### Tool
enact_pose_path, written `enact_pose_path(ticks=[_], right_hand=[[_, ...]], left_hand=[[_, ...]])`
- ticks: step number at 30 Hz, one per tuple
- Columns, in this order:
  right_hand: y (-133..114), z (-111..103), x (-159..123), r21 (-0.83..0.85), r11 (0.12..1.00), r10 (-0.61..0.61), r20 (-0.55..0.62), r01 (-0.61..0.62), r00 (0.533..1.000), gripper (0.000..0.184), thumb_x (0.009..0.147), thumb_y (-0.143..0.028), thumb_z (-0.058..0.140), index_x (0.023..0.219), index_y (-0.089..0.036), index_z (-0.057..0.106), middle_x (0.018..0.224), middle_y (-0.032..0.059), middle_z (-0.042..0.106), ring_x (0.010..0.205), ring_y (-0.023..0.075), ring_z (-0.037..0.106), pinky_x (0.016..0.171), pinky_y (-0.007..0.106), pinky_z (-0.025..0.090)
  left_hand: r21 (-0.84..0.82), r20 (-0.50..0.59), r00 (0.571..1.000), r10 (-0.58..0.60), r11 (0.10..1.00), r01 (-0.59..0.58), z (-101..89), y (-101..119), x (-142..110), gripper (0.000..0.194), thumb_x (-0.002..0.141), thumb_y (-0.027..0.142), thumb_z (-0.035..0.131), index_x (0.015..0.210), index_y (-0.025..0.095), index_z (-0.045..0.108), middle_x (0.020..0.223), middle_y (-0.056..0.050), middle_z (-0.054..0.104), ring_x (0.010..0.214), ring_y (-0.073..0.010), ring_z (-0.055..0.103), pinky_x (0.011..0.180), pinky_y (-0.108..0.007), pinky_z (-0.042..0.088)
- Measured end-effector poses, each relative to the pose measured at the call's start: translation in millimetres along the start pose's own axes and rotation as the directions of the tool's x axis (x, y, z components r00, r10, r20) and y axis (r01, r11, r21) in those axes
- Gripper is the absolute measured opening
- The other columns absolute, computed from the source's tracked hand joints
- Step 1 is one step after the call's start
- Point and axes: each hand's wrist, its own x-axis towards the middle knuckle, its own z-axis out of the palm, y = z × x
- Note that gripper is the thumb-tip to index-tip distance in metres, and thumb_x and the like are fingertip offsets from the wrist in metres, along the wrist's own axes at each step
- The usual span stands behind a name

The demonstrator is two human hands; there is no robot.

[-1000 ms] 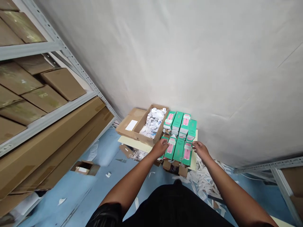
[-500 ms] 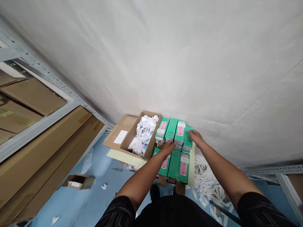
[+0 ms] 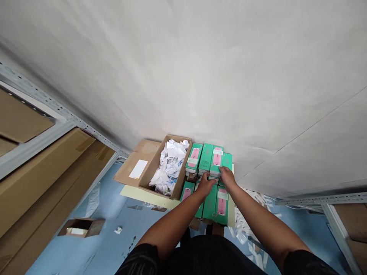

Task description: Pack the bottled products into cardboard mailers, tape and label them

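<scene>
two hands (image 3: 205,185) (image 3: 227,176) meet low centre, fingers grasping one green box (image 3: 216,160); likely light, stiff card, crushable, best held by its sides.

Blue floor (image 3: 86,252): one pale yellow flat sheet (image 3: 143,192), one small open brown cardboard box (image 3: 78,227), scattered white paper strips (image 3: 246,223). On the sheet: open brown cardboard carton of crumpled white paper (image 3: 160,168); green-and-pink rectangular boxes (image 3: 212,179) in rows.

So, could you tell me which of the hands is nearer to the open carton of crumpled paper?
Left. The left hand lies beside the carton; the right hand is farther right.
</scene>
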Motion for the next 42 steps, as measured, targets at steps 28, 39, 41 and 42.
enact_pose_path(ticks=[28,39,41,42], right_hand=[[17.4,-74.3,-79.9,0.381,0.895,0.116,0.302,-0.231,0.946,0.047,0.086,-0.066,0.062,0.113,-0.027,0.061,0.108,0.006,0.074,0.085,0.0217,0.072,0.065,0.031,0.058],[27.3,-83.2,-181.2,0.631,0.776,0.136,-0.193,0.017,0.972,0.033,0.078,-0.048,0.066,0.102,-0.025,0.059,0.097,0.0054,0.075,0.087,0.0258,0.073,0.073,0.039,0.063],[34.1,-85.0,-205.9,0.649,0.754,0.122,-0.29,0.101,0.949,0.032,0.079,-0.049,0.066,0.102,-0.026,0.06,0.099,0.0056,0.076,0.092,0.0277,0.073,0.076,0.041,0.064],[38.2,-85.9,-218.8,0.657,0.74,0.112,-0.333,0.145,0.936,0.032,0.079,-0.048,0.066,0.102,-0.027,0.06,0.1,0.0054,0.076,0.095,0.0282,0.073,0.078,0.042,0.064]], left_hand=[[-0.214,0.322,0.934,-0.152,0.95,0.229,-18.4,-1.5,-121.3,0.057,0.073,0.046,0.077,0.122,0.019,0.062,0.105,-0.006,0.066,0.078,-0.0154,0.063,0.058,-0.023,0.049],[-0.344,0.571,0.821,-0.008,0.906,0.248,-57.1,15.2,-136.3,0.068,0.077,0.065,0.073,0.13,0.025,0.054,0.136,-0.012,0.063,0.117,-0.0291,0.064,0.085,-0.039,0.059],[-0.4,0.594,0.803,0.058,0.887,0.232,-51.2,14.6,-147.4,0.078,0.076,0.067,0.075,0.139,0.03,0.047,0.147,-0.012,0.056,0.123,-0.0299,0.062,0.089,-0.042,0.059],[-0.396,0.598,0.798,0.074,0.893,0.214,-45.8,14.3,-153.8,0.082,0.076,0.066,0.076,0.142,0.032,0.043,0.151,-0.012,0.053,0.126,-0.03,0.061,0.091,-0.041,0.059]])
